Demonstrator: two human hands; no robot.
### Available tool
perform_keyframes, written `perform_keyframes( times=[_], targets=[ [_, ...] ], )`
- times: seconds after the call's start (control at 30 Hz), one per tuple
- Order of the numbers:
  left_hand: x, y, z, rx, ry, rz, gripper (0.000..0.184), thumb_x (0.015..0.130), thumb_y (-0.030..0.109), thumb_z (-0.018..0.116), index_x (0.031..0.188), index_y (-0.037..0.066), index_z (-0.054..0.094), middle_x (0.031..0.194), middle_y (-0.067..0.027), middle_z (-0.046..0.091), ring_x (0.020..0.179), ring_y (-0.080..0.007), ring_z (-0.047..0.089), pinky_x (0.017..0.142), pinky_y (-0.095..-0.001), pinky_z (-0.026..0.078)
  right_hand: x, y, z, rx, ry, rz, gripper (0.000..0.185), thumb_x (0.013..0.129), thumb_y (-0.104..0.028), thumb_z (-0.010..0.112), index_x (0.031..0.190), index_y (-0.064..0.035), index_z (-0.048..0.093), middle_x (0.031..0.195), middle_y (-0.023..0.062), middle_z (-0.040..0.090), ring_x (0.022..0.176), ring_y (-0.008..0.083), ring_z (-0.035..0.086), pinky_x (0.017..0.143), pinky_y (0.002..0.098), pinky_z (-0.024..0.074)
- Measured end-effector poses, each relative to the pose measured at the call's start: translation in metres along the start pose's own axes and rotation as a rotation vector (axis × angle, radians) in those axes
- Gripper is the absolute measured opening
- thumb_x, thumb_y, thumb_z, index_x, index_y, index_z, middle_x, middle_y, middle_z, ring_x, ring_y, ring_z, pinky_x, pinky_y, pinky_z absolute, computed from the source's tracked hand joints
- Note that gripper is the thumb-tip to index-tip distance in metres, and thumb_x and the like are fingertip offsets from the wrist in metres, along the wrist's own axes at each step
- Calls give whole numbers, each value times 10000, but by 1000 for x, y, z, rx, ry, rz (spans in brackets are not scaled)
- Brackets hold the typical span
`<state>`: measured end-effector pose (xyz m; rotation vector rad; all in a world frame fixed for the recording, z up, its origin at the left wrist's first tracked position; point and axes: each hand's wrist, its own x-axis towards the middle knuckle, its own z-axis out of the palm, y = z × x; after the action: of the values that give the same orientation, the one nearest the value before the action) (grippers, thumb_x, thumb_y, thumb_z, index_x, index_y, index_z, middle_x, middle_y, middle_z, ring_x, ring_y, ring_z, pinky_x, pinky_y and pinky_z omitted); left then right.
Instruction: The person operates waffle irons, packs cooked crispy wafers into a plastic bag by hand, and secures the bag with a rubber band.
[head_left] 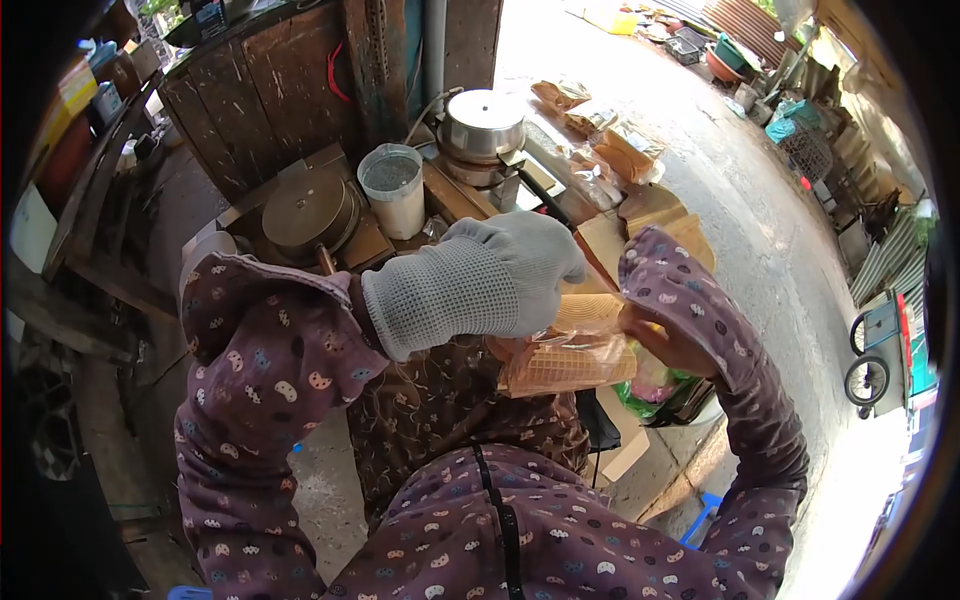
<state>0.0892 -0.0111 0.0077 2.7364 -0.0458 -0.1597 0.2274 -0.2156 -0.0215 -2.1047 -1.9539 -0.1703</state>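
My left hand (490, 272) wears a grey knitted glove and reaches across the middle of the view, its fingers bent down at the bag's upper edge; what they grip is hidden. My right hand (672, 342) is bare and partly covered by its patterned sleeve. Its fingers are closed on the right side of a clear plastic bag (575, 368) that holds flat, grid-patterned wafers. Behind both hands, round ridged tan wafers (590, 312) show, and more flat brown pieces (655, 205) lie further back.
A round metal iron (305, 210) sits on the left of the bench, beside a white bucket (393, 190). Behind them stands a silver round cooker (484, 128). Wrapped packs (620, 155) lie beyond. A green plastic bag (640, 400) is below my right hand.
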Motion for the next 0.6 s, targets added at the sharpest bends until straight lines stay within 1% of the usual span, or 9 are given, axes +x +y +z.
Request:
perform_keyframes(
  times=[0.07,0.1,0.2,0.23,0.33,0.4,0.5,0.57,0.6],
  targets=[
    [1,-3,-1,27,-5,8,313,835,87,476,1117,80,611,1061,-153,608,1021,-296,582,941,-386,437,3,7,15,53,22,27,109,760,-164,698,838,-94,666,882,79,628,856,254,601,776,380,465],
    [3,-4,-4,42,-24,5,314,836,95,482,1123,84,609,1062,-154,608,1019,-294,584,940,-389,439,3,11,7,82,36,-52,79,773,-131,681,834,-86,660,867,92,619,858,272,596,780,389,462],
    [6,-13,-13,-9,-35,-15,333,834,127,507,1156,93,588,1086,-155,595,1013,-305,585,936,-383,444,3,11,5,39,-113,15,191,798,-189,667,941,-75,616,980,108,605,971,323,566,845,402,460],
    [6,-15,-15,-40,-31,-20,344,833,139,517,1170,95,578,1097,-155,590,1012,-311,585,936,-378,446,3,10,6,26,-85,-15,196,799,-191,667,944,-71,613,977,110,603,967,325,565,843,402,459],
    [1,-7,-17,-16,225,148,398,821,217,578,1205,113,552,1142,-137,573,1024,-323,576,941,-413,437,5,7,9,9,-13,-62,202,798,-197,670,933,-59,609,961,117,596,947,325,566,830,402,457],
    [2,5,0,235,344,158,450,799,282,612,1215,127,541,1160,-124,562,1042,-309,570,948,-440,414,7,4,9,36,11,-43,194,792,-200,678,899,-52,614,941,121,591,921,318,571,810,402,458],
    [16,8,32,522,458,205,422,762,362,644,1117,141,589,1079,-97,589,1030,-266,573,947,-454,388,9,1,6,194,-20,36,146,740,-160,736,806,-69,644,860,104,594,825,289,576,734,359,452],
    [21,11,28,530,338,219,345,745,381,650,995,145,623,973,-69,607,983,-232,580,939,-429,380,5,0,9,255,-42,74,154,737,-153,742,784,-63,627,868,104,590,808,281,569,715,350,447],
    [25,11,22,454,190,211,295,741,375,647,925,146,631,914,-51,610,947,-214,584,933,-404,380,3,0,10,285,-51,94,160,735,-150,746,772,-60,619,872,103,588,800,276,566,705,346,445]
  ],
)
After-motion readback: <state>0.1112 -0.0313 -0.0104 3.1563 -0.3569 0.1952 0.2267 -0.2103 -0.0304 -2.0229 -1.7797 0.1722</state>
